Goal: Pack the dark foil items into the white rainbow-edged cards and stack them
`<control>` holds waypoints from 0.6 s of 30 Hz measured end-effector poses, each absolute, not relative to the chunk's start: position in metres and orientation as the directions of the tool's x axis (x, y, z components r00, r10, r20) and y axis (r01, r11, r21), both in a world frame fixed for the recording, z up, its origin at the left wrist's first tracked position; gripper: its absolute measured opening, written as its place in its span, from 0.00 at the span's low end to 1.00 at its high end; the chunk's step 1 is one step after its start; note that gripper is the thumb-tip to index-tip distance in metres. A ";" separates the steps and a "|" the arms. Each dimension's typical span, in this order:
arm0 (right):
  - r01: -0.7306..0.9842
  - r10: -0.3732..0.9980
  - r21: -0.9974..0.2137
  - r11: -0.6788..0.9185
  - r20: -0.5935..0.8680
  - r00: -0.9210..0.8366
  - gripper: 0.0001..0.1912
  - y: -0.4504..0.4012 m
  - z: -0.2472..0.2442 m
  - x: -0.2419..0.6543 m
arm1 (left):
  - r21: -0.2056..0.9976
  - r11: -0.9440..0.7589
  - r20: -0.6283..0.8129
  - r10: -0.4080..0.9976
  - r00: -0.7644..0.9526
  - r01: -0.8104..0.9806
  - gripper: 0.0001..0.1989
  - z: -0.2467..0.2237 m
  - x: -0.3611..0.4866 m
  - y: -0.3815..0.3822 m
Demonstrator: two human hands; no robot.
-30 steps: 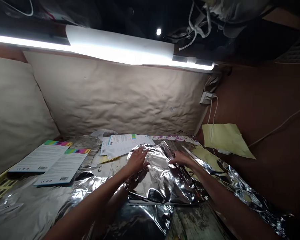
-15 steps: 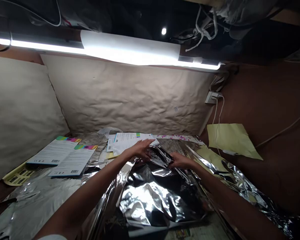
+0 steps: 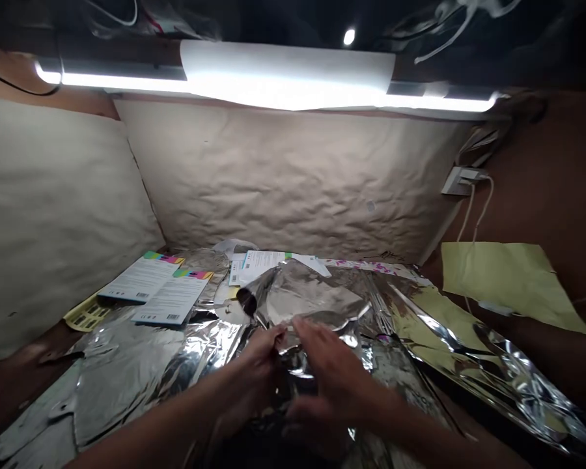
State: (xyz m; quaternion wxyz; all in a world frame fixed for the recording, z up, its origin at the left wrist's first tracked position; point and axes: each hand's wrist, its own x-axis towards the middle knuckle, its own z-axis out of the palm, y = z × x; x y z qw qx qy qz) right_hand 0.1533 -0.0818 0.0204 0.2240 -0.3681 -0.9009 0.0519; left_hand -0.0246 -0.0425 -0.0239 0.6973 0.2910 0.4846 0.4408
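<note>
A crumpled sheet of silver foil [image 3: 307, 293] rises in front of my hands at the middle of the table. My left hand [image 3: 261, 358] is closed on the foil's near edge, thumb and fingers pinched together. Beside it on the right, my right hand [image 3: 329, 365] is spread, its fingertips against the foil and its thumb apart. Motion blurs the right hand. The lower part of the foil, beneath the hands, is dark and partly hidden by them.
Printed cards [image 3: 173, 296] lie at the left near a yellow tray [image 3: 88, 314]. More papers [image 3: 261, 264] are at the back. Gold and silver foil [image 3: 439, 319] stretches along the right. A yellow sheet [image 3: 512, 280] and a socket with cables [image 3: 461, 180] are at the right wall.
Both hands have moved nearer to me and closer together. The foil has been lifted and now stands up beyond them. My right hand has opened. The view has shifted.
</note>
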 end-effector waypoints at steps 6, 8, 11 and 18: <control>0.695 0.613 -0.116 0.710 0.587 -0.529 0.24 -0.125 -0.043 0.178 | 0.492 0.589 -0.545 0.782 0.301 -0.641 0.08 -0.023 0.001 -0.123; 0.653 0.579 -0.138 0.745 0.620 -0.530 0.18 -0.122 -0.043 0.197 | 0.463 0.746 -0.512 0.666 0.543 -0.479 0.10 -0.004 -0.010 -0.144; 0.578 0.538 -0.162 0.800 0.620 -0.571 0.14 -0.122 -0.038 0.224 | 0.759 0.651 -0.425 0.514 0.746 -0.017 0.12 0.033 -0.043 -0.161; 0.498 0.552 -0.244 0.832 0.451 -0.702 0.15 -0.136 -0.044 0.246 | 0.767 -0.444 -0.041 0.687 0.726 0.463 0.24 0.030 -0.083 -0.124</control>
